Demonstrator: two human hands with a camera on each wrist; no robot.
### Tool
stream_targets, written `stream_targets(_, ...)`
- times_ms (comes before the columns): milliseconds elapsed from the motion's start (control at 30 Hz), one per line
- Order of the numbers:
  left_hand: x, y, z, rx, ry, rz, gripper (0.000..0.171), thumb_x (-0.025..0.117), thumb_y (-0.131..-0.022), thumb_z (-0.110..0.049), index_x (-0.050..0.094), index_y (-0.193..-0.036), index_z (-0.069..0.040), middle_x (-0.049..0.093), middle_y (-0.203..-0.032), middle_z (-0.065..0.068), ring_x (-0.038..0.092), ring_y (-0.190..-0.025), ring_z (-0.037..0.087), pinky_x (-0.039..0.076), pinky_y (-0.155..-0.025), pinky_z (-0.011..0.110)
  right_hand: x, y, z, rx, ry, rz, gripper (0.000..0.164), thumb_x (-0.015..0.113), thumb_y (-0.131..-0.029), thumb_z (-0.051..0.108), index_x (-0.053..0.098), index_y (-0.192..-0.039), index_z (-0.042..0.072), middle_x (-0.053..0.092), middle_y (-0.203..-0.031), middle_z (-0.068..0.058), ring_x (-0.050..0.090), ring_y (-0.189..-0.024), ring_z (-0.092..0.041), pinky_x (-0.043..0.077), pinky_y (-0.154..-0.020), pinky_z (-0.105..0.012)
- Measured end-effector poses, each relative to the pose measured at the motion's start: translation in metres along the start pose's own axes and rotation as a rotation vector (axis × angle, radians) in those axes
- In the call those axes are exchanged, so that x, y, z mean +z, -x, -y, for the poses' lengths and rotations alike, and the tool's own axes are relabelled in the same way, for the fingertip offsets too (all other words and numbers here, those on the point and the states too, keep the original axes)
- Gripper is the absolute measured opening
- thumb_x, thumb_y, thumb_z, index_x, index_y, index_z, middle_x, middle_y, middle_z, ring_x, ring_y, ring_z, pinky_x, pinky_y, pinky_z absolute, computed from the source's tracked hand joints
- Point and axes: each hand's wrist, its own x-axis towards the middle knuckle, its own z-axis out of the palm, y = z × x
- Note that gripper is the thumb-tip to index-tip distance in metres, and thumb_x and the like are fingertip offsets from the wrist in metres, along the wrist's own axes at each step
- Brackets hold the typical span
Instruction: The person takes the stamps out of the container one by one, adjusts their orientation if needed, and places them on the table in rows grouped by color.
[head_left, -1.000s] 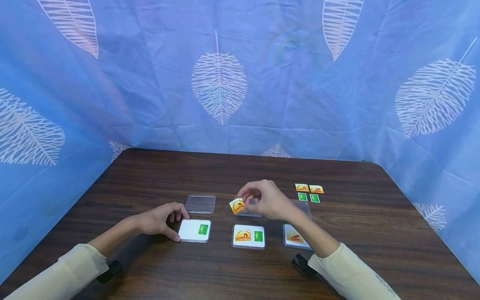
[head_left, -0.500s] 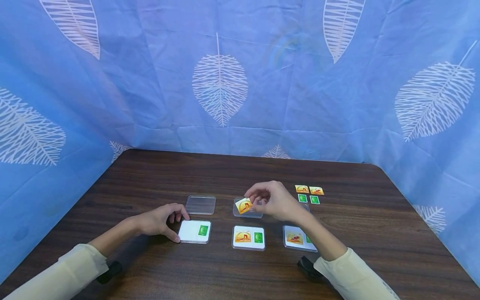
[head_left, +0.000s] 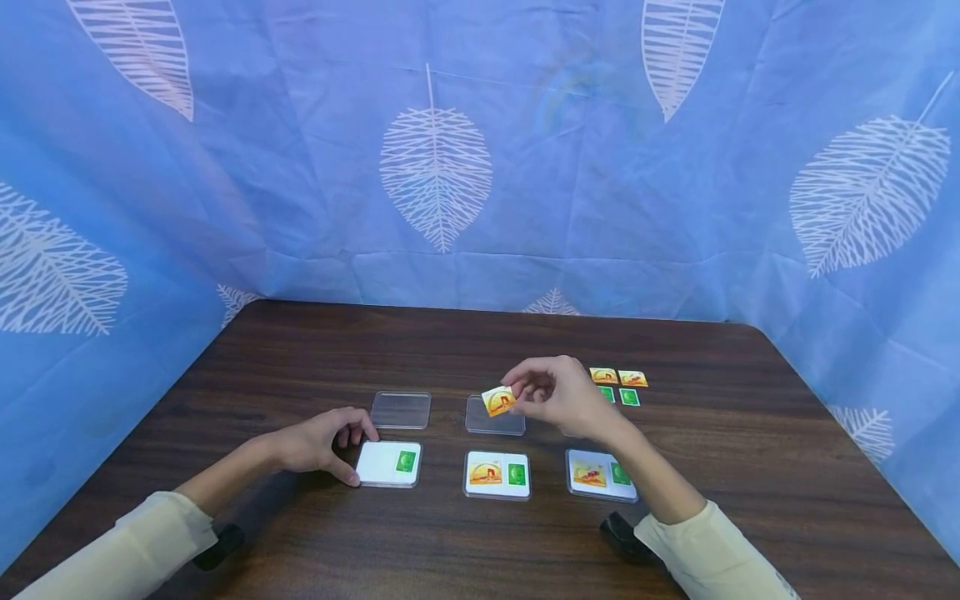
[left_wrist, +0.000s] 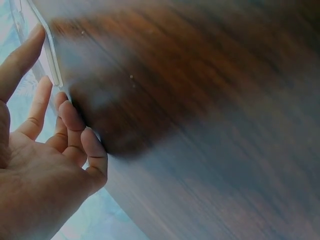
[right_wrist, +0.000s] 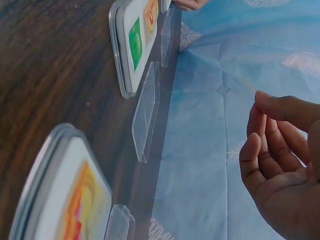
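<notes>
Orange picture stamp (head_left: 498, 401): where is it?
"Pinched by the right hand (head_left: 567, 395), raised above the table (head_left: 450, 550) near the middle clear lid (head_left: 491, 423)."
"And the left hand (head_left: 315, 440)?"
"Thumb and forefinger spread, touching the leftmost case (head_left: 377, 463)."

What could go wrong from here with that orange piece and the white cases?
The right hand pinches the orange piece near one edge, so it might slip or bend.
The left hand touches the left white case, so a small push could shift it.
The right forearm overlaps the right white case in the head view, so it might brush it.
</notes>
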Motion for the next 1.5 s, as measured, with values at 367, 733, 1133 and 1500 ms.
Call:
stream_targets(367, -0.001, -0.001, -0.002, -0.015, -0.017, -0.012, 0.047, 0.088, -0.078, -0.003, 0.061, -0.117, -0.002, 0.047, -0.101, 0.008, 0.04, -0.09, 0.024, 0.034, -0.076, 0.031, -0.014, 0.0, -0.015, 0.021, -0.036, -0.024, 0.026, 0.077, -0.086, -0.01, 0.071, -0.111, -0.004, 0.068, -0.089, -0.009, 0.059, -0.07, -0.015, 0.048, -0.062, -0.023)
stream_targets(733, -0.001, 0.001, -0.003, 0.004, -0.003, -0.009, 0.048, 0.088, -0.079, -0.002, 0.06, -0.118, 0.0, 0.046, -0.101, 0.007, 0.039, -0.089, 0.023, 0.034, -0.075, 0.031, -0.02, 0.002, -0.023, 0.026, 0.015, -0.051, 0.024, 0.077, -0.088, -0.008, 0.071, -0.111, -0.001, 0.069, -0.093, -0.009, 0.063, -0.079, -0.018, 0.054, -0.069, -0.025)
stream_targets(1133, -0.002, -0.001, -0.005, -0.022, -0.011, -0.004, 0.047, 0.088, -0.078, -0.002, 0.061, -0.117, -0.001, 0.046, -0.101, 0.008, 0.039, -0.09, 0.024, 0.033, -0.075, 0.031, -0.033, 0.006, -0.023, 0.07, 0.007, -0.069, 0.02, 0.071, -0.091, -0.01, 0.07, -0.11, -0.002, 0.068, -0.095, -0.012, 0.065, -0.081, -0.021, 0.054, -0.07, -0.025)
stream_targets(1500, -0.001, 0.001, -0.002, 0.003, -0.008, 0.004, 0.046, 0.088, -0.08, -0.004, 0.06, -0.117, -0.001, 0.047, -0.101, 0.008, 0.04, -0.089, 0.023, 0.034, -0.075, 0.031, -0.042, 0.006, -0.031, 0.099, -0.06, -0.076, 0.02, 0.063, -0.092, -0.016, 0.065, -0.11, -0.007, 0.066, -0.095, -0.018, 0.073, -0.086, -0.035, 0.061, -0.077, -0.038)
